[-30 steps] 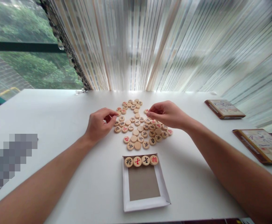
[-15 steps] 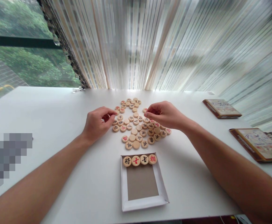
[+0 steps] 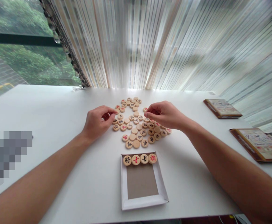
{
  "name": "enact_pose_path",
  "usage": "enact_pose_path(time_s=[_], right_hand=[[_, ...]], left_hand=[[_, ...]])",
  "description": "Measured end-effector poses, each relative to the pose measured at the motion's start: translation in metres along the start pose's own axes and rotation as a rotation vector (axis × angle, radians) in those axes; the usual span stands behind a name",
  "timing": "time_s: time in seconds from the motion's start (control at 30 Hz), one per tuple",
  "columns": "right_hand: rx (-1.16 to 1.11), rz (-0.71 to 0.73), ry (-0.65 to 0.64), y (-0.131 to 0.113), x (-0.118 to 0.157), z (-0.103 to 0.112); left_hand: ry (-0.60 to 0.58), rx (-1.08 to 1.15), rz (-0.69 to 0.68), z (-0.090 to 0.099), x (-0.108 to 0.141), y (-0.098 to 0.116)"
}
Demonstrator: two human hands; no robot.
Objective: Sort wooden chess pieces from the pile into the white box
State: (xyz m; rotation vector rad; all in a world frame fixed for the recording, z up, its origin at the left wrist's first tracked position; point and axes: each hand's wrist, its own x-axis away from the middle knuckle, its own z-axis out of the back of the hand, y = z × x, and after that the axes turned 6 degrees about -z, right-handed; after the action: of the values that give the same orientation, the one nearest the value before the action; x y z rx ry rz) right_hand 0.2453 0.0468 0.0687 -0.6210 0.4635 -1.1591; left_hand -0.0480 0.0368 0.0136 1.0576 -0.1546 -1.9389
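Observation:
Round wooden Chinese chess pieces (image 3: 136,120) lie loosely spread on the white table, some with red or black characters, others blank side up. At the left edge of the spread, my left hand (image 3: 99,122) is closed in a pinch, its fingertips by a blank piece (image 3: 117,111). My right hand (image 3: 165,114) is also pinched, over the right side, with its fingertips by a red-marked piece (image 3: 145,109). Whether either hand grips a piece cannot be made out. Nearer me is a shallow white box (image 3: 145,203) with a row of several pieces (image 3: 136,160) along its far side.
Two flat brown boxes with printed covers, a farther one (image 3: 222,108) and a nearer one (image 3: 257,144), lie on the right of the table (image 3: 79,186). A striped string curtain (image 3: 131,46) hangs behind, with a window (image 3: 28,59) at left.
Both hands hold nearly the same place and pose. The view has shifted very slightly; no piece has visibly moved on the table or in the box.

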Motion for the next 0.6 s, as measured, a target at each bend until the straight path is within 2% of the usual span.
enact_pose_path(time_s=[0.33, 0.6], right_hand=[[0.011, 0.008, 0.011, 0.0025, -0.0006, 0.0], [-0.002, 0.008, 0.005, 0.0022, -0.0009, -0.0005]], left_hand=[[0.008, -0.038, 0.085, 0.0006, -0.0009, 0.0014], [0.01, -0.057, 0.095, -0.0003, -0.0011, -0.0012]])
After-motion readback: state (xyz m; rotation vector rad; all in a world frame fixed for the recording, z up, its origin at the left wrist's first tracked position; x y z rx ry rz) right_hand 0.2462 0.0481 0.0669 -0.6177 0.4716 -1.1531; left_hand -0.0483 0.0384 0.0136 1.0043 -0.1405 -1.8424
